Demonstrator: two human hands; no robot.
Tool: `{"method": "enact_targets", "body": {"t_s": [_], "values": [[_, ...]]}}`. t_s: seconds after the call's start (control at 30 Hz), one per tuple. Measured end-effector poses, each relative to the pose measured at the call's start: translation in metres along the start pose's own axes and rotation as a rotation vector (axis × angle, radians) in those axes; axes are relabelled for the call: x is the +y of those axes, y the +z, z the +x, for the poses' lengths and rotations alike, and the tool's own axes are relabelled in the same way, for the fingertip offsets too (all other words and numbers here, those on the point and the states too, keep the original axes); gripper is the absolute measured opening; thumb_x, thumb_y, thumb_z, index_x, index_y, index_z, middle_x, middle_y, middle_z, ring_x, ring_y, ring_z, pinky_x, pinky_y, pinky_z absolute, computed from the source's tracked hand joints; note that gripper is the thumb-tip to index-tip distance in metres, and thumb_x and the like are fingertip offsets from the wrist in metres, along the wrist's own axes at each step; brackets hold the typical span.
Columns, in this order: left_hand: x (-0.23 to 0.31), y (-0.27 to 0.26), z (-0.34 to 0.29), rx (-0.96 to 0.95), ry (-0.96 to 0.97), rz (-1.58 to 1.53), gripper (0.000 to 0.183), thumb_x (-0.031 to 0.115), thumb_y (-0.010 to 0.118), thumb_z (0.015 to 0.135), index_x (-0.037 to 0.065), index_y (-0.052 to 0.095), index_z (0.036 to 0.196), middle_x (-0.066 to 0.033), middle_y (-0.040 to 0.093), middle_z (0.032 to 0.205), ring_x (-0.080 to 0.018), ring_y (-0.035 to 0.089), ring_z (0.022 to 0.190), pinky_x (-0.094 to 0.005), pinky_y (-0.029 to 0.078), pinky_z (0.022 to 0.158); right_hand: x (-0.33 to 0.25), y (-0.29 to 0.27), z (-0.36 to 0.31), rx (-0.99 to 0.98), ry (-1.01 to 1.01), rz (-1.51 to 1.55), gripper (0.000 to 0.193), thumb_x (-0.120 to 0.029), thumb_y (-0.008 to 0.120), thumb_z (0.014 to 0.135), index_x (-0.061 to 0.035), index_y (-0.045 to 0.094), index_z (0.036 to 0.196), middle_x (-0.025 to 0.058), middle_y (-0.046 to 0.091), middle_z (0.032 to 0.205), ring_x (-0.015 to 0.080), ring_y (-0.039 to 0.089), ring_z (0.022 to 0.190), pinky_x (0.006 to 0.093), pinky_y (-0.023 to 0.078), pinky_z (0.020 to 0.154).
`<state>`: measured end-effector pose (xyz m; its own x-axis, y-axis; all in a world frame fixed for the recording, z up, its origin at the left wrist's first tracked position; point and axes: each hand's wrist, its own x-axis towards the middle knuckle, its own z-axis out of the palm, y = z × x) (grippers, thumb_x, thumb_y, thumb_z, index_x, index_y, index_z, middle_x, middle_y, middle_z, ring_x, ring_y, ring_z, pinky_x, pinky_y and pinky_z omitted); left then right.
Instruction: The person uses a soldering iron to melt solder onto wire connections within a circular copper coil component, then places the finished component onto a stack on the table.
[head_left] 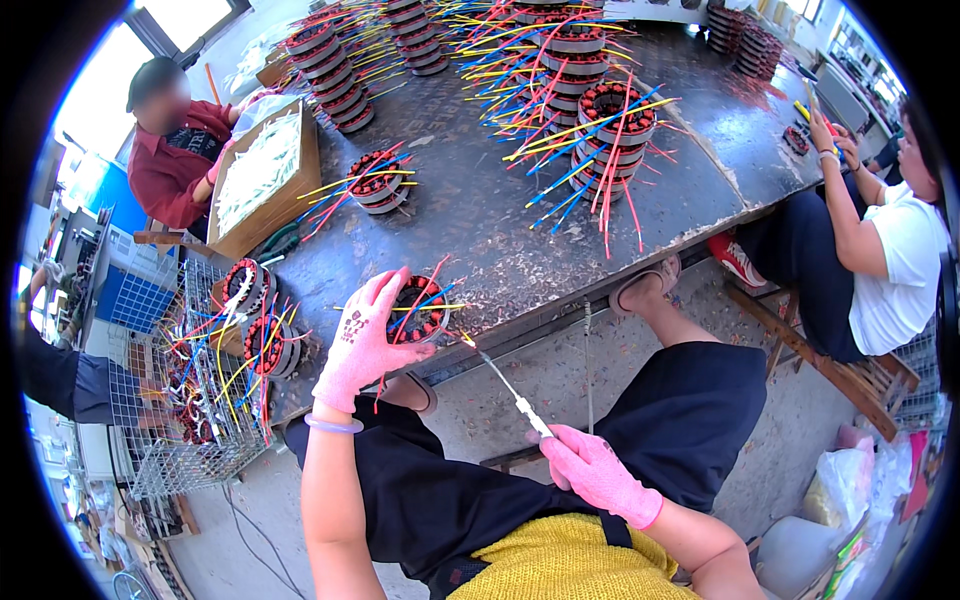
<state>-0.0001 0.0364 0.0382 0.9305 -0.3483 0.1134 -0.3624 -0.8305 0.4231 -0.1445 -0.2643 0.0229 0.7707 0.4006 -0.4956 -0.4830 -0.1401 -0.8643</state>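
My left hand (362, 335), in a pink printed glove, curves around the near left side of a motor stator (420, 312) at the table's front edge. Its thumb lies along the near rim. Red, blue and yellow wires stick out of the stator's red-wound ring. In its pink glove, my right hand (600, 473) is closed around the white handle of a slim tool (533, 413). The tool's thin metal shaft points up and left toward the stator, with an orange glow by its tip, close to the wire ends. Whether the tip touches a wire I cannot tell.
On the dark table (460, 220) stand tall stacks of wired stators (610, 130) and a short stack (378, 182). More stators (265, 345) lie at left beside a wire basket (190, 440). A co-worker sits behind a cardboard box (265, 180); another sits at right on a wooden stool (815, 355).
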Motion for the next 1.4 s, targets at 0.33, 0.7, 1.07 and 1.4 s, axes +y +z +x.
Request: {"method": "enact_targets", "body": {"t_s": [0.33,0.7,1.07,1.4], "values": [[-0.002,0.001,0.000,0.002,0.001,0.009,0.099,0.024,0.088,0.058,0.001,0.043,0.143,-0.0182,0.049,0.139,-0.0368,0.046,0.131,-0.0432,0.036,0.111,0.001,0.000,0.000,0.002,0.004,0.031,0.037,-0.028,0.047,0.104,0.0000,0.058,0.125,0.0016,0.051,0.067,0.0086,0.050,0.057,0.0274,0.042,0.055],[0.002,0.000,0.001,-0.001,0.007,-0.006,0.097,0.025,0.088,0.059,0.001,0.044,0.142,-0.0183,0.049,0.139,-0.0370,0.046,0.131,-0.0434,0.036,0.111,-0.002,-0.002,-0.001,0.003,-0.005,0.010,0.036,-0.027,0.047,0.104,-0.0001,0.058,0.124,0.0018,0.052,0.067,0.0086,0.050,0.058,0.0276,0.043,0.056],[-0.003,-0.006,-0.001,-0.001,-0.018,-0.006,0.097,0.027,0.087,0.059,0.000,0.045,0.142,-0.0197,0.049,0.139,-0.0377,0.047,0.130,-0.0421,0.037,0.110,0.000,0.004,0.001,0.012,0.006,0.089,0.033,-0.027,0.048,0.104,-0.0021,0.060,0.122,-0.0004,0.050,0.068,0.0072,0.048,0.058,0.0266,0.041,0.054],[-0.005,0.011,-0.007,0.083,-0.028,-0.026,0.101,0.022,0.088,0.048,0.001,0.047,0.138,-0.0188,0.050,0.132,-0.0392,0.049,0.122,-0.0447,0.039,0.106,0.014,-0.003,0.002,0.047,-0.065,0.033,0.030,-0.036,0.047,0.104,-0.0078,0.055,0.099,-0.0052,0.044,0.065,0.0065,0.040,0.057,0.0263,0.036,0.053]]}}
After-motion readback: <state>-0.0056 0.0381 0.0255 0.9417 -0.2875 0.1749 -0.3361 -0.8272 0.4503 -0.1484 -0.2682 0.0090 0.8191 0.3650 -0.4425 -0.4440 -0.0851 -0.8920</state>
